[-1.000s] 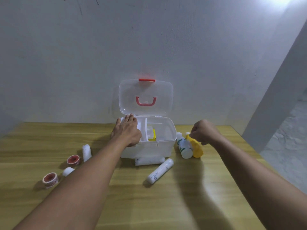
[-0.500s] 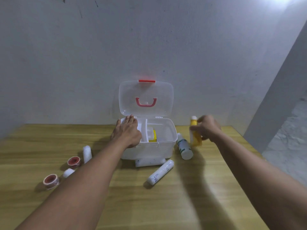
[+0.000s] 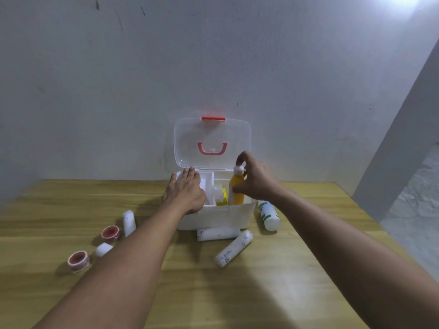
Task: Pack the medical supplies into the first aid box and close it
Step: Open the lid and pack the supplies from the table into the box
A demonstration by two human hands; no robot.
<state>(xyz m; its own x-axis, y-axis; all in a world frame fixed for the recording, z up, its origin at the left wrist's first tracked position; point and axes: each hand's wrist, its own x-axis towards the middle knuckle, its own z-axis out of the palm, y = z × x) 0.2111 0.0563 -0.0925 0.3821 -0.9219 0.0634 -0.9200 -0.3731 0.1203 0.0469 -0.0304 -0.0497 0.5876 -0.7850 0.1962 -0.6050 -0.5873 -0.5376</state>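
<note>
The white first aid box (image 3: 221,217) stands open at the back of the wooden table, its clear lid (image 3: 211,131) with a red handle upright against the wall. My left hand (image 3: 186,191) rests flat on the box's left rim. My right hand (image 3: 255,180) grips a yellow bottle (image 3: 236,188) with a white cap, held upright inside the box's right compartment. A small yellow item (image 3: 223,198) lies inside beside it. The bottle's foot is hidden by the box wall.
A white bottle with green print (image 3: 268,214) lies right of the box. Two white rolls (image 3: 234,248) lie in front of it. To the left lie another white roll (image 3: 129,222), a small white roll (image 3: 103,249) and two red tape rolls (image 3: 110,233), (image 3: 78,258).
My right hand lifted the yellow bottle from the table right of the box, stood it upright and carried it left into the box. My left hand stayed on the rim.
</note>
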